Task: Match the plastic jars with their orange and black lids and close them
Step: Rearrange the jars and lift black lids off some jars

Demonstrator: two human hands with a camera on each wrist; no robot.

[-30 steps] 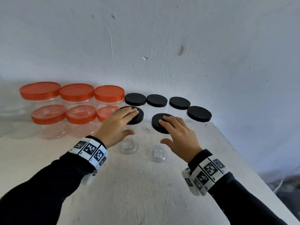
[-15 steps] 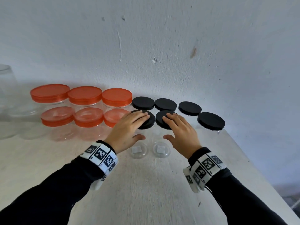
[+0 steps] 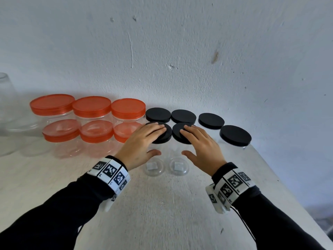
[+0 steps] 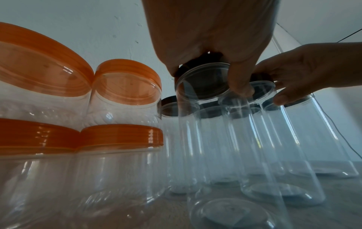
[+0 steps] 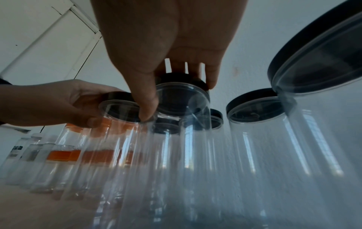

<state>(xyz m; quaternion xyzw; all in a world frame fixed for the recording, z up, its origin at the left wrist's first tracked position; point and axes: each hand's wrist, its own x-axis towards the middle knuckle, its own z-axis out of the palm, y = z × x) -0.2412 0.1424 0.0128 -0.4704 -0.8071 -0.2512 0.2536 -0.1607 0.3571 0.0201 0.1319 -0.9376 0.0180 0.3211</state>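
Note:
Two tall clear jars with black lids stand side by side on the white table (image 3: 162,204). My left hand (image 3: 155,139) lies over the left lid (image 3: 167,136), fingers flat on top and thumb against the jar wall below it. My right hand (image 3: 187,141) holds the right lid (image 3: 177,137) the same way. In the left wrist view my left hand (image 4: 215,62) has its thumb on the jar (image 4: 195,124) just under the rim. In the right wrist view my right hand (image 5: 172,77) spans its lid from the near edge to the far edge.
Behind stand more black-lidded jars (image 3: 211,120) and one further right (image 3: 235,135). Several orange-lidded jars (image 3: 91,105) stand in two rows at the left. A clear container (image 3: 5,98) is at the far left. The table's right edge (image 3: 281,192) is near, and the wall is close behind.
The right jar has slid left and back until it stands beside the left jar, close to the back row. Both hands have stayed on their lids.

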